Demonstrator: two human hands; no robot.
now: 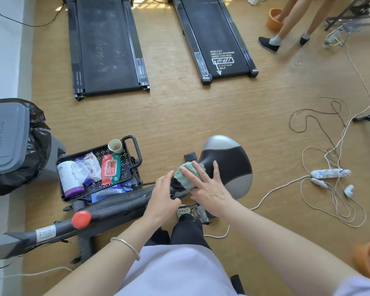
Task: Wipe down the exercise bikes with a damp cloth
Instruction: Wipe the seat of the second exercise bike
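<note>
**Soft cloth pressed on the bike seat**

Head view: the cloth (187,175), green and crumpled, lies on the narrow front end of the bike seat (229,165). The right hand (208,185) lies flat on the cloth with fingers spread, pressing it down. The left hand (163,194) curls over the dark frame (120,202) just beside the seat's front end, thumb up near the cloth.

The cloth looks limp and light, so it will likely bunch unless held under a flat palm. The seat looks padded and smooth, probably slick when wet. The frame looks stiff and heavy and makes a sound place to steady the bike.
</note>
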